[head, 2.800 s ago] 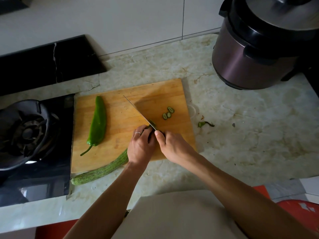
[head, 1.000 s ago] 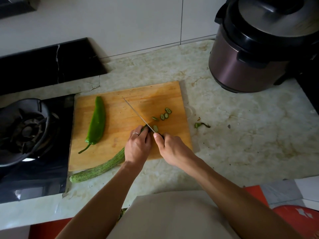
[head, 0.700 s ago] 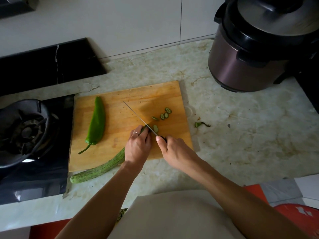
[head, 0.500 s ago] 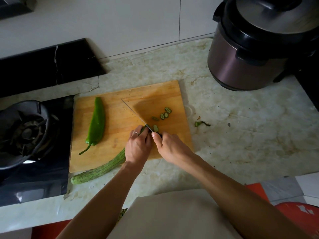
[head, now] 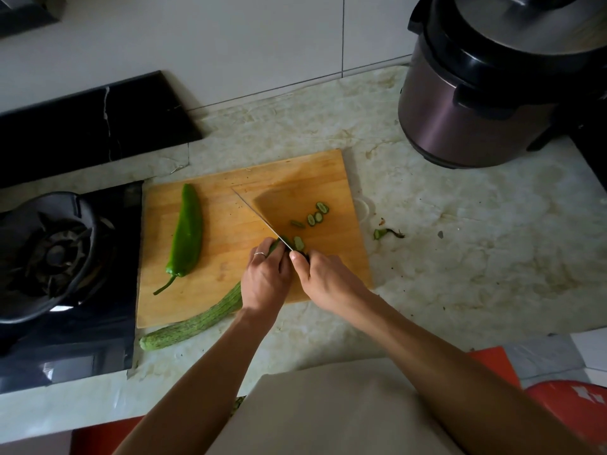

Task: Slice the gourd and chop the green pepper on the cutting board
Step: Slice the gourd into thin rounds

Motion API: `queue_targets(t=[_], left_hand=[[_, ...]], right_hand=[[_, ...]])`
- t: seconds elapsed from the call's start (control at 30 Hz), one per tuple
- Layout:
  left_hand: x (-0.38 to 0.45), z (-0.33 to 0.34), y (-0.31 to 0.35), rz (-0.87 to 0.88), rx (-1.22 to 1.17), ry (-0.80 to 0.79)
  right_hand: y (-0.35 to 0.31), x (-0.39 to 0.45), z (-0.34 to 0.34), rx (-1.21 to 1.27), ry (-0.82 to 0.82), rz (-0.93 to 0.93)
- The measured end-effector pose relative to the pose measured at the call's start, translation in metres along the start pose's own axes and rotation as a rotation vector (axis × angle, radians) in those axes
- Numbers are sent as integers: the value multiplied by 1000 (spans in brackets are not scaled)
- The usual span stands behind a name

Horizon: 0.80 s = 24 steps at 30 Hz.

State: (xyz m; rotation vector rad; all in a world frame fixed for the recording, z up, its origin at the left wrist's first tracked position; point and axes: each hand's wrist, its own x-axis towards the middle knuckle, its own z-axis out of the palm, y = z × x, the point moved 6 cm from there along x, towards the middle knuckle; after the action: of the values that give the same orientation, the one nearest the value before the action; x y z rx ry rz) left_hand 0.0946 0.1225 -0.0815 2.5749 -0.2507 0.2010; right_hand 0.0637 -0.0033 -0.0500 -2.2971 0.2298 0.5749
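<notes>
Left hand (head: 266, 279) grips gourd (head: 197, 320), hiding cut end; right hand (head: 323, 277) hides knife (head: 259, 218) handle.

I see more gourd slices (head: 310, 221) on the cutting board (head: 210, 290) than before. There were three at first, and now I count about five. The newest slice (head: 298, 243) lies just past the fingertips of the right hand (head: 323, 279). The knife (head: 259, 218) has gone up and down again, and its edge now sits at the gourd's (head: 197, 321) cut end, right in front of the left hand's (head: 266, 279) fingers. I think the left hand has slid back a little along the gourd, but it is hard to tell.
</notes>
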Motion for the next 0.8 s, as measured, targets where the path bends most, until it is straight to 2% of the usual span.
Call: queue_targets(t=[0.47, 0.8], left_hand=[[-5, -4, -1, 10, 151, -3], [-5, -12, 3, 42, 62, 32]], right_hand=[[25, 0, -24, 100, 14, 67], [16, -16, -16, 124, -44, 15]])
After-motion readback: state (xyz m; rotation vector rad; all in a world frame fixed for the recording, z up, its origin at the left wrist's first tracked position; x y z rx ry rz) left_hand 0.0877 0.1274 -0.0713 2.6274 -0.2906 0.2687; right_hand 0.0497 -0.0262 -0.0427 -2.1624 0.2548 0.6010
